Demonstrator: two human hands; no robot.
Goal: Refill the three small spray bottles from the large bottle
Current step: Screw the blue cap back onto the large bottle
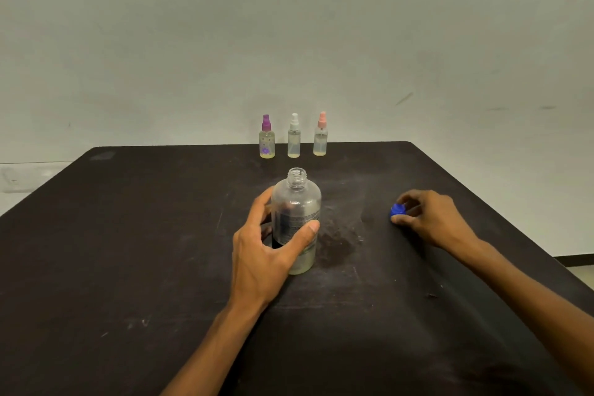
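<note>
Your left hand (262,254) grasps the uncapped large bottle (295,222), upright mid-surface. Your right hand (427,219) pinches its blue cap (398,210) down on the right. Next, I judge: unscrew a sprayer from the three far spray bottles (293,140).

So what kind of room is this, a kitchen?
Probably not a kitchen. It looks like a plain workroom or test space: a scuffed black table, a bare grey wall, and only the bottles for the task set out.
</note>
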